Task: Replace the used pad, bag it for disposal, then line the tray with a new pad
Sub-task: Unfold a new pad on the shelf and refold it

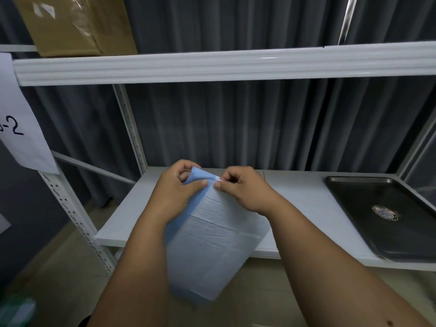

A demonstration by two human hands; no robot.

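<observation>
A folded pad (212, 241), white on one face and blue on the other, hangs in front of me over the edge of the white shelf (302, 197). My left hand (177, 192) grips its top blue corner with curled fingers. My right hand (243, 190) pinches the white layer at the same top edge, right beside the left thumb. The dark metal tray (368, 208) lies bare on the shelf at the far right, apart from both hands, with a round emblem in its middle.
A white shelf beam (224, 64) runs overhead, with a cardboard box (77, 24) on the upper level at left. A paper label (18, 128) hangs on the left upright. Grey curtains sit behind the rack. Something green (16, 310) shows at the bottom left.
</observation>
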